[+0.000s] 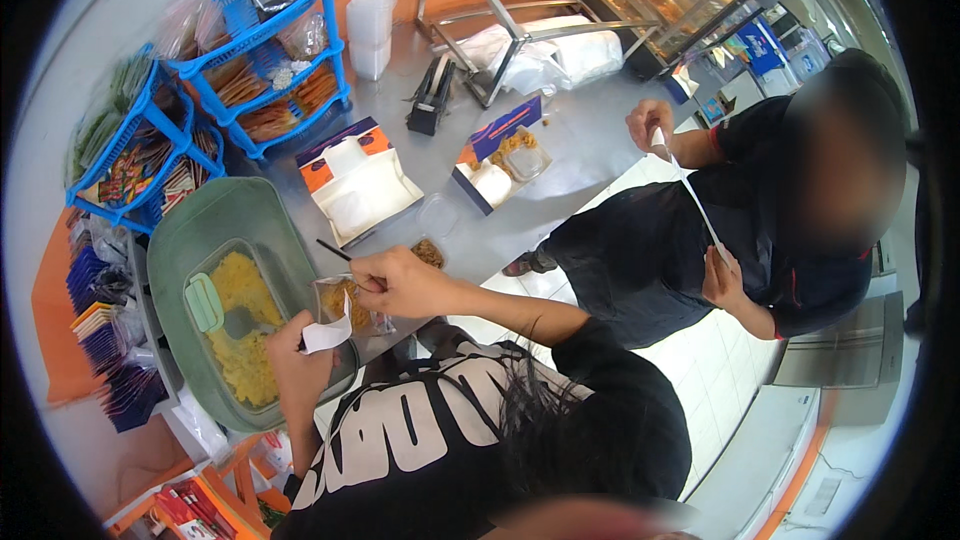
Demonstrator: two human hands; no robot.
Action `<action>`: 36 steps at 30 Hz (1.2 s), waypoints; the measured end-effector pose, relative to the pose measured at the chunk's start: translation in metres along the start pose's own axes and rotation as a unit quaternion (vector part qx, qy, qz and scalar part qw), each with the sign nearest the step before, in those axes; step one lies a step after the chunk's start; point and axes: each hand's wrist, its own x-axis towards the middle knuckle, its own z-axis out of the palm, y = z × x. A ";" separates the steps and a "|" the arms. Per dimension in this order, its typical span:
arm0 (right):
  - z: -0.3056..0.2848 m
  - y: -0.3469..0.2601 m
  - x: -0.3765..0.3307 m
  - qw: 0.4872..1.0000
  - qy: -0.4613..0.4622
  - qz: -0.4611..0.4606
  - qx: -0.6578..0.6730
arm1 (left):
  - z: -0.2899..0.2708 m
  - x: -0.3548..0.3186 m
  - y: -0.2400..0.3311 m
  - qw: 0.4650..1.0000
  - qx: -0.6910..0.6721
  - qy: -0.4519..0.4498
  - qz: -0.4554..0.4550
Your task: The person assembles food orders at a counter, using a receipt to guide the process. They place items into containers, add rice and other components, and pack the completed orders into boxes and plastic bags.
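Note:
My left hand (pixel 300 365) is closed on a curled piece of white paper (pixel 328 332). With my right hand (pixel 408 285), I pinch a thin dark handle (pixel 333 249); its other end is hidden by my fingers. Between and just beyond my hands is a clear plastic bag (pixel 345 302) with brown crumbly food in it. A small clear tub (pixel 428 253) of brown crumbs stands just right of my right hand. Left of my hands is a large green-rimmed container (pixel 175 240) of yellow rice (pixel 243 280), with a pale green clip on its lid.
Beyond my hands stand an open meal box (pixel 352 225) and a second box (pixel 490 180) with food. A tape dispenser (pixel 430 98), clear containers (pixel 370 35) and blue racks (pixel 255 50) of packets stand farther back. At right, a co-worker (pixel 650 260) holds a white strip (pixel 697 198).

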 end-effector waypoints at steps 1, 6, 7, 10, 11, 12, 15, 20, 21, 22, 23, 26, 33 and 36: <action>-0.002 -0.002 0.001 1.000 0.006 0.017 0.014 | 0.000 0.001 0.002 1.000 -0.002 0.017 -0.024; 0.006 -0.024 0.000 0.981 -0.032 0.052 0.183 | -0.019 0.003 0.002 0.991 -0.088 0.063 -0.076; 0.011 -0.031 -0.004 0.977 -0.030 0.053 0.203 | -0.022 0.006 -0.001 0.981 -0.159 0.077 -0.077; 0.018 -0.049 -0.019 0.962 -0.020 0.066 0.265 | -0.030 0.022 -0.012 0.927 -0.364 0.051 -0.073; 0.016 -0.054 -0.026 0.956 -0.016 0.071 0.284 | -0.027 0.028 -0.015 0.920 -0.382 0.033 -0.079; 0.013 -0.059 -0.034 0.954 -0.007 0.066 0.292 | -0.024 0.035 -0.018 0.909 -0.407 0.025 -0.089; 0.000 -0.070 -0.060 0.955 0.013 0.048 0.293 | -0.006 0.050 -0.020 0.883 -0.456 -0.031 -0.111; -0.004 -0.082 -0.108 0.973 0.038 0.021 0.225 | 0.036 0.060 -0.001 0.845 -0.506 -0.152 -0.085; -0.004 -0.082 -0.117 0.976 0.043 0.008 0.214 | 0.044 0.062 0.004 0.850 -0.495 -0.150 -0.101; -0.004 -0.083 -0.127 0.977 0.047 0.019 0.205 | 0.052 0.063 0.009 0.849 -0.493 -0.164 -0.097; -0.003 -0.083 -0.134 0.974 0.052 0.015 0.222 | 0.060 0.064 0.014 0.844 -0.496 -0.188 -0.078; -0.006 -0.080 -0.156 0.963 0.071 -0.010 0.260 | 0.084 0.065 0.029 0.851 -0.475 -0.202 -0.100; -0.050 -0.072 -0.229 0.957 0.042 -0.019 0.286 | 0.162 0.063 0.066 0.837 -0.474 -0.269 -0.046; -0.080 -0.066 -0.262 0.970 0.050 -0.062 0.229 | 0.206 0.061 0.080 0.828 -0.483 -0.279 -0.055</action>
